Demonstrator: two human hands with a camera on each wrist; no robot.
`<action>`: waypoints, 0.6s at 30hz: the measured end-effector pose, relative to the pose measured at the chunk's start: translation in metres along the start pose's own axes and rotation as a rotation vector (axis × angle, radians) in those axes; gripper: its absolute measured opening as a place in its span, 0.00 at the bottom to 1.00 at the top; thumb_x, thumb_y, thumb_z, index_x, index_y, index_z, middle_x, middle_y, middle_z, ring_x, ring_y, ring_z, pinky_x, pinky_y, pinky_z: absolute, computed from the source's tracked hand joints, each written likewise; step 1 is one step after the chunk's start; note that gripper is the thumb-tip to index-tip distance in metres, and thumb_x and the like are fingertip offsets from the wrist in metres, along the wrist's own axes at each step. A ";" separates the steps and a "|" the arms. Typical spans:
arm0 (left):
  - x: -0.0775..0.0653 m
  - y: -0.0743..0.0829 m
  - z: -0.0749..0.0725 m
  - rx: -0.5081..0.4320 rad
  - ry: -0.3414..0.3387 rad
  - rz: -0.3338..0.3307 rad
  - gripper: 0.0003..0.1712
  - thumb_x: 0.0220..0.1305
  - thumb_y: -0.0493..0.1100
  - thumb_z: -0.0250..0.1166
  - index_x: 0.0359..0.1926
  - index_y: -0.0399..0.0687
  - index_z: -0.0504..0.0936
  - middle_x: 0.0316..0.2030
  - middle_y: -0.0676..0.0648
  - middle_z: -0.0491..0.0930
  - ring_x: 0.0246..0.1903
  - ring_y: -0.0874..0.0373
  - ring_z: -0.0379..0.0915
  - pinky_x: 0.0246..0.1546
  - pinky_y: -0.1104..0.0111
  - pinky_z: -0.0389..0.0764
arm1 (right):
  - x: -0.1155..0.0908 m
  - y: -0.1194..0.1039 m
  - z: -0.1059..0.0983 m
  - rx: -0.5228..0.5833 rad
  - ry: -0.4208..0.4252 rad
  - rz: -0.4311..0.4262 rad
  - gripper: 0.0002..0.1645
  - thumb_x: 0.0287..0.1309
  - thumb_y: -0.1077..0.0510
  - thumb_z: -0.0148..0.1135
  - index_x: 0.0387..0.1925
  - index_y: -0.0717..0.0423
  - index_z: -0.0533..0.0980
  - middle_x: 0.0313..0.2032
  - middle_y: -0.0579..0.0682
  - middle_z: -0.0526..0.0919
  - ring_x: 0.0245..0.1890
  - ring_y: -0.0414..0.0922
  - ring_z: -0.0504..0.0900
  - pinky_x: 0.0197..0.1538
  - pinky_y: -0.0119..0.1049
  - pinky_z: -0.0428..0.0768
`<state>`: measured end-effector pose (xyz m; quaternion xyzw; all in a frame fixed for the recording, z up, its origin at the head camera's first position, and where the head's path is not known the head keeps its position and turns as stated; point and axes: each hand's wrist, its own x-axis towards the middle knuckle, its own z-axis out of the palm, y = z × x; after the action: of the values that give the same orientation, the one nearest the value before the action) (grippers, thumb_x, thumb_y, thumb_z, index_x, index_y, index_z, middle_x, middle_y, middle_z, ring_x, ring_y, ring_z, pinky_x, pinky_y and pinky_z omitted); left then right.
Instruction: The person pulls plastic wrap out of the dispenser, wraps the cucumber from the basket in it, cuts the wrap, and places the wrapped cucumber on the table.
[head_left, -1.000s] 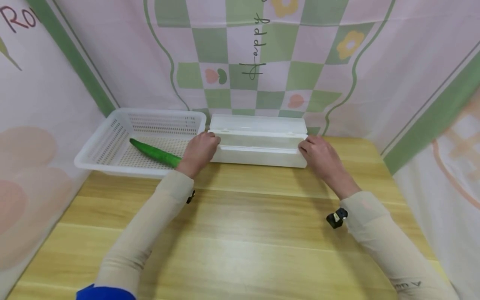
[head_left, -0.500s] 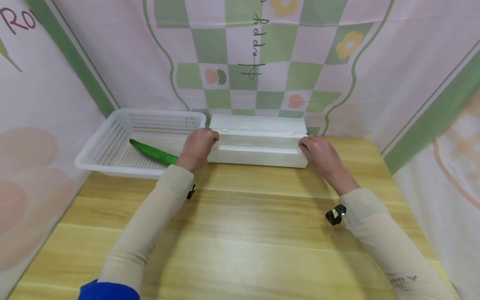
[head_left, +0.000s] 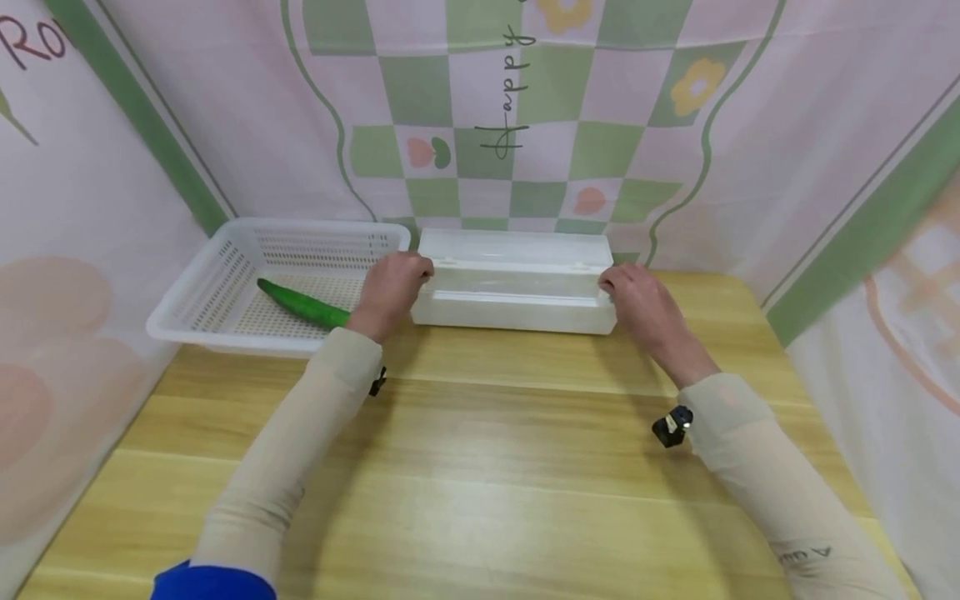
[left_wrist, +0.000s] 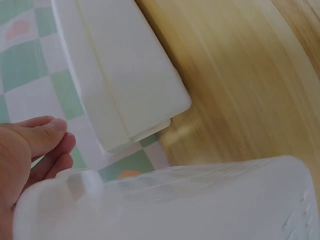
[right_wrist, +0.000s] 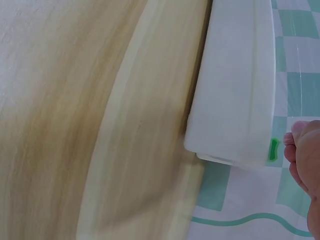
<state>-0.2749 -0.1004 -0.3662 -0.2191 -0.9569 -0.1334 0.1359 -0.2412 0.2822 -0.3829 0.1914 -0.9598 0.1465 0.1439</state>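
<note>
A long white box (head_left: 513, 316) stands at the back of the table, its lid (head_left: 513, 247) tipped back. My left hand (head_left: 393, 292) is at the box's left end. In the left wrist view, its thumb and curled fingers pinch together, apart from the box wall. At the other end, my right hand (head_left: 645, 308) has thumb and fingertips pinched too. Faint bright streaks in the right wrist view look like clear plastic film; its edges are hard to see. A small green tab (right_wrist: 273, 150) shows at the box's right end.
Left of the box, a white perforated basket (head_left: 180, 292) holds a green cucumber (head_left: 300, 303), partly hidden by my left arm. Both stand on a wooden table (head_left: 480, 450). A checked curtain (head_left: 547, 108) hangs close behind the box.
My left hand has shifted slightly left and up from the box's end. The right hand has risen slightly. Box, basket and cucumber look unmoved.
</note>
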 end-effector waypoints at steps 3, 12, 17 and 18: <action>-0.001 0.000 -0.002 0.005 0.014 0.010 0.12 0.78 0.36 0.61 0.44 0.41 0.92 0.40 0.40 0.91 0.36 0.51 0.86 0.41 0.59 0.89 | 0.000 0.000 -0.002 -0.013 0.006 -0.005 0.14 0.77 0.67 0.53 0.53 0.71 0.80 0.55 0.70 0.84 0.60 0.67 0.80 0.67 0.61 0.80; -0.003 -0.001 -0.013 0.005 0.012 0.036 0.10 0.75 0.35 0.64 0.46 0.41 0.92 0.45 0.41 0.92 0.44 0.47 0.90 0.47 0.57 0.91 | 0.002 0.001 -0.008 -0.032 0.085 -0.075 0.10 0.74 0.68 0.58 0.49 0.71 0.82 0.50 0.69 0.86 0.55 0.66 0.83 0.61 0.60 0.84; -0.005 0.000 -0.023 -0.003 0.008 0.042 0.09 0.74 0.35 0.66 0.46 0.42 0.92 0.45 0.42 0.92 0.43 0.48 0.89 0.45 0.58 0.90 | 0.003 -0.001 -0.015 -0.043 0.147 -0.127 0.07 0.72 0.69 0.60 0.45 0.70 0.82 0.46 0.68 0.87 0.51 0.65 0.84 0.57 0.59 0.85; -0.006 0.000 -0.025 -0.006 0.008 0.045 0.09 0.74 0.35 0.65 0.45 0.42 0.92 0.44 0.42 0.92 0.43 0.49 0.89 0.43 0.58 0.89 | 0.003 -0.001 -0.017 -0.041 0.156 -0.131 0.07 0.72 0.69 0.61 0.45 0.70 0.82 0.45 0.68 0.87 0.51 0.65 0.84 0.57 0.59 0.85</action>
<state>-0.2643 -0.1104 -0.3445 -0.2405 -0.9508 -0.1339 0.1424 -0.2399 0.2855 -0.3660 0.2388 -0.9339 0.1317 0.2312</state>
